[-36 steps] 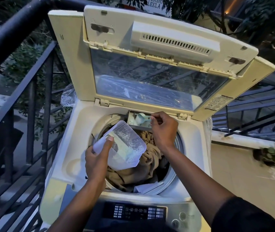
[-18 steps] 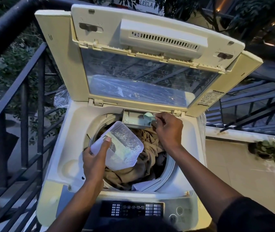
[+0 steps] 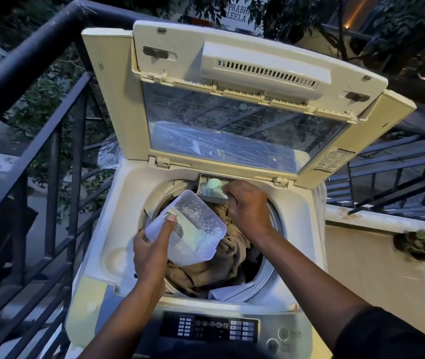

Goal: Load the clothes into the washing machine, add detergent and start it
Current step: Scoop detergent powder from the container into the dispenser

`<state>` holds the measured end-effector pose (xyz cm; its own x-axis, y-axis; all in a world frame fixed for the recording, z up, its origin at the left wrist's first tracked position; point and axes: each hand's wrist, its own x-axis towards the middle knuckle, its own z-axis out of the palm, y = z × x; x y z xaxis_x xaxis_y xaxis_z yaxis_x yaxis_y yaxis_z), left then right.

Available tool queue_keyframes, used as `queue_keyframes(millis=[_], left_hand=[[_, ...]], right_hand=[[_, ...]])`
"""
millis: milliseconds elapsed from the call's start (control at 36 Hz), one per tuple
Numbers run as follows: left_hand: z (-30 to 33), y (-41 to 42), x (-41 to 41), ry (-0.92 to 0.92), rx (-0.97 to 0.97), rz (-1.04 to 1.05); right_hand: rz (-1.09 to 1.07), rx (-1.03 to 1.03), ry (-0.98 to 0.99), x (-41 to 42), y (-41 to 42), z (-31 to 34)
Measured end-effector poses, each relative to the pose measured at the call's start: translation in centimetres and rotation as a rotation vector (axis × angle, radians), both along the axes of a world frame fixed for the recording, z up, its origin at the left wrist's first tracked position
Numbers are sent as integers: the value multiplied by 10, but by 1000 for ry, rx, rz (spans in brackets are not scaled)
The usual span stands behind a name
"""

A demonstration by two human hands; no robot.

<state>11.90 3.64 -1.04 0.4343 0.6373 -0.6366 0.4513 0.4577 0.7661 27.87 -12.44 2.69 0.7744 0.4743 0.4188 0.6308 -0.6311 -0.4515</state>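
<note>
A cream top-loading washing machine (image 3: 128, 203) stands with its lid (image 3: 232, 99) raised. Brown clothes (image 3: 206, 275) fill the drum. My left hand (image 3: 151, 252) grips a clear plastic tub of white detergent powder (image 3: 193, 231), tilted over the drum. My right hand (image 3: 247, 206) pinches the handle of a pale green scoop (image 3: 214, 183), turned bowl-down over the open detergent drawer (image 3: 202, 183) at the drum's back rim.
The control panel (image 3: 211, 329) with buttons lies at the machine's near edge. A dark metal railing (image 3: 50, 156) runs close along the left. A low wall (image 3: 374, 255) and a potted plant (image 3: 424, 244) are on the right.
My right hand has turned the scoop over above the detergent drawer. The left hand keeps the tub in about the same place. The view has shifted slightly.
</note>
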Motion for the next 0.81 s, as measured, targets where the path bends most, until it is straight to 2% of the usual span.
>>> queue_keyframes(millis=[139,250,361,472,528,639,806], left_hand=[[1,1,0,17,-25,7],[1,1,0,24,-58,12],[1,1,-2,19,-94,20],[5,-3,-6,-8,-107,16],[8,-5,-9,-36,-121,9],[14,-10,-14,-107,-179,-45],[28,-18,-24,-215,-220,-171]], right_hand=[[115,-116,-40,-1,-1,8],[79,-66,-67,1,-8,8],[-102,126,3,-7,-15,16],[-304,479,333,-30,-16,36],[-319,560,418,-43,-16,41],[-269,485,525,-67,-12,32],[-115,258,524,-98,-12,30]])
